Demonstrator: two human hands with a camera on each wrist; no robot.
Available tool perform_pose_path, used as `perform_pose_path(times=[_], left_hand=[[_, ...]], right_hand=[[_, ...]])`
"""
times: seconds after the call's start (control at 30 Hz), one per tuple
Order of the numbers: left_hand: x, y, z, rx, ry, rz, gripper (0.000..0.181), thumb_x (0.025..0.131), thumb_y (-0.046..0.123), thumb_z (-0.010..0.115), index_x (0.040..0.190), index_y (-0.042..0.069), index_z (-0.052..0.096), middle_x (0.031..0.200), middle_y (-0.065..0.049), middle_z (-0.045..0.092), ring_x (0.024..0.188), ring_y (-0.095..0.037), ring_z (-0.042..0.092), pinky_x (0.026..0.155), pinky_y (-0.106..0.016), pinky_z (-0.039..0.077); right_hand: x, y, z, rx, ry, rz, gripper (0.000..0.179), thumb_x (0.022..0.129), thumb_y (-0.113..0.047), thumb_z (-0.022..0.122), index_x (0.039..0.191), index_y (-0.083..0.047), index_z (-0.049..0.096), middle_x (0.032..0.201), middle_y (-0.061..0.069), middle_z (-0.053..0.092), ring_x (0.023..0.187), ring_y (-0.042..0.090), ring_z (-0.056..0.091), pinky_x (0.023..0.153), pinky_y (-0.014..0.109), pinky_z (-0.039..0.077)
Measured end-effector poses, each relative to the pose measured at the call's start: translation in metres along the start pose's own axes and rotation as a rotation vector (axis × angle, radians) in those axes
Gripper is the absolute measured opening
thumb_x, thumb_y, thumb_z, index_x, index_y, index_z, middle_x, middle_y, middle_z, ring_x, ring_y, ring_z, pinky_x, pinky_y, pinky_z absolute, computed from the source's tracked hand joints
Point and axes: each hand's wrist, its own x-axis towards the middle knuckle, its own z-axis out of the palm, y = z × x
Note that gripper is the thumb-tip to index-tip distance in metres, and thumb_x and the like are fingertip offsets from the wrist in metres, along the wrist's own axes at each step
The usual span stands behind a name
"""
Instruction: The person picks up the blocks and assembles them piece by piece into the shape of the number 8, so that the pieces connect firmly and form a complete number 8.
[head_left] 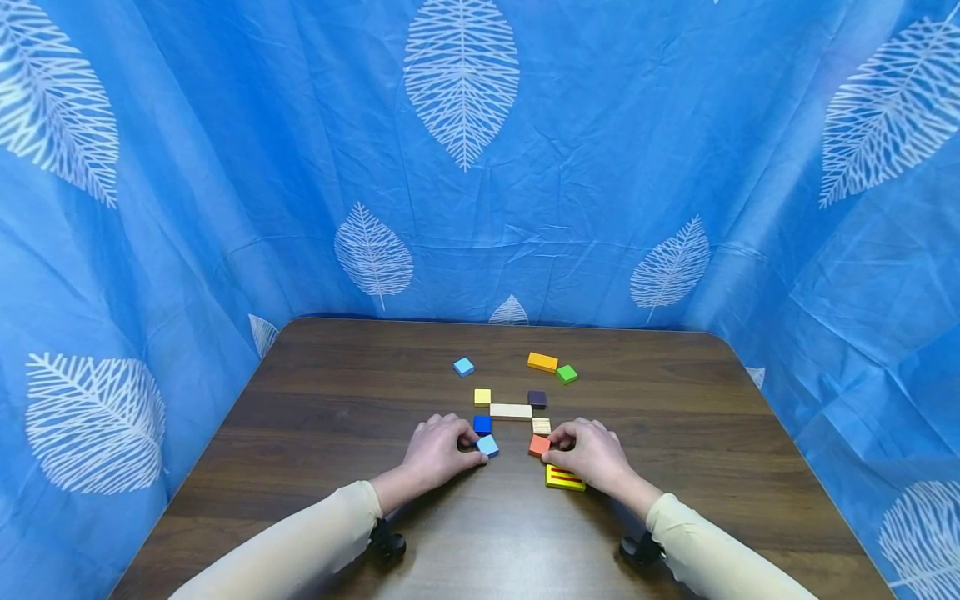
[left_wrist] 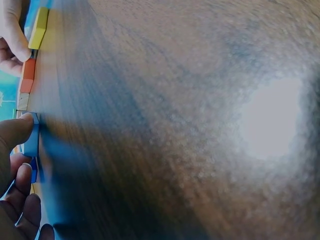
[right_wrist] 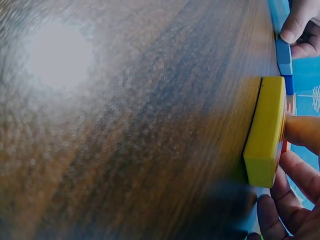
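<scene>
Between thumb and forefinger my left hand (head_left: 441,451) pinches a light blue block (head_left: 487,446), which lies on the table just below a dark blue block (head_left: 482,425). My right hand (head_left: 588,454) pinches an orange-red block (head_left: 539,446) beneath a striped pale wood block (head_left: 541,426). A long pale block (head_left: 511,412) spans the middle, with a yellow block (head_left: 482,397) at its upper left and a dark purple block (head_left: 537,399) at its upper right. Under the right hand lies a yellow block with red stripes (head_left: 564,477), partly covered by the fingers in the head view.
Farther back on the brown table (head_left: 337,367) are a second light blue block (head_left: 464,367), an orange rectangular block (head_left: 542,362) and a green block (head_left: 567,374). A blue curtain (head_left: 525,192) with white leaf prints hangs behind the table and at both sides.
</scene>
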Motion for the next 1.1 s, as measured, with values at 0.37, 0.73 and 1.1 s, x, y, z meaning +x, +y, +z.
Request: perform_pose_path(times=[0.37,0.73,1.1], left_hand=[[0.0003,0.0001,0.0012,0.004,0.001,-0.005,0.029,0.080,0.046,0.086,0.091,0.022,0.075,0.085,0.012,0.061,0.083,-0.012,0.051,0.076,-0.035,0.039],[0.0019,-0.0010,0.0019,0.000,-0.007,-0.015,0.028,0.080,0.045,0.086,0.092,0.022,0.075,0.086,0.012,0.061,0.084,-0.013,0.052,0.077,-0.036,0.040],[-0.0005,-0.0031,0.0015,-0.008,0.028,0.002,0.027,0.079,0.045,0.086,0.091,0.023,0.074,0.084,0.013,0.060,0.082,-0.012,0.050,0.075,-0.034,0.039]], right_hand=[[0.0007,0.0009,0.0001,-0.006,0.001,0.008,0.024,0.080,-0.037,0.088,0.096,-0.023,0.077,0.088,-0.009,0.062,0.090,0.016,0.053,0.087,0.050,0.039],[0.0005,0.0009,0.0002,-0.002,0.004,0.005,0.025,0.080,-0.037,0.088,0.097,-0.023,0.077,0.088,-0.009,0.062,0.090,0.016,0.053,0.087,0.049,0.039],[0.0004,0.0009,0.0003,0.007,0.005,0.005,0.027,0.080,-0.037,0.088,0.100,-0.022,0.078,0.088,-0.009,0.063,0.091,0.017,0.053,0.086,0.049,0.039]])
